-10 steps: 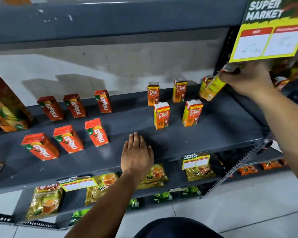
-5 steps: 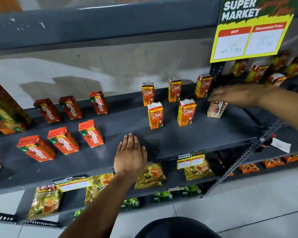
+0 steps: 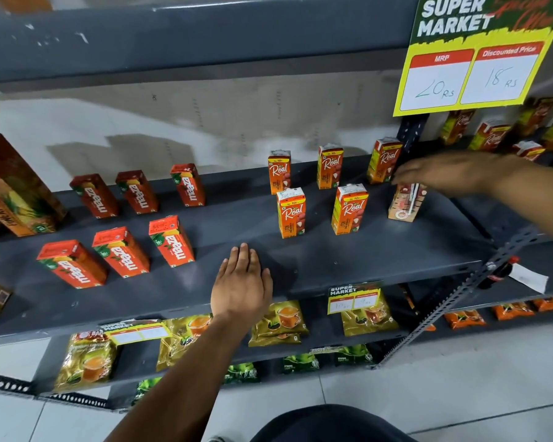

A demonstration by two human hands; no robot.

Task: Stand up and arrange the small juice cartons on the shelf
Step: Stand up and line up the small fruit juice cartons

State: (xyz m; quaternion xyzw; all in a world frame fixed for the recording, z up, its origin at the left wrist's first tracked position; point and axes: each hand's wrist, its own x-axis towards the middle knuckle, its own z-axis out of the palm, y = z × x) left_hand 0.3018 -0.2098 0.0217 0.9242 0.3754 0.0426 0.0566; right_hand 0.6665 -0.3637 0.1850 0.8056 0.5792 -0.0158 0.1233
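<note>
Fingers of my right hand are stretched out flat and loose, right of centre in the frame, hovering just over the top of the turned carton with nothing in their hold. Whether the tips touch its top edge I cannot tell. That carton stands upright, long axis vertical, but it shows a side panel with the straw where its neighbours show their labels, so I judge it needs a twist to match. It sits directly below my fingertips, so the right hand is much the nearer one. My left hand lies flat, palm down, fingers together, on bare shelf at lower centre, gripping nothing, simply bracing.

Moving outward: five Real cartons stand upright to the left of the turned one, three at the back and two in front, so the turned carton completes the front row at its right end. Further left, six Maaza cartons stand in two rows of three, all apart from one another. A large pineapple pack stands at the far left edge.

Beyond that, a yellow price sign hangs at upper right from the shelf above. More cartons crowd the next bay behind my right wrist. Tea pouches lie on the lower shelf, and pale floor tiles fill the bottom right.
</note>
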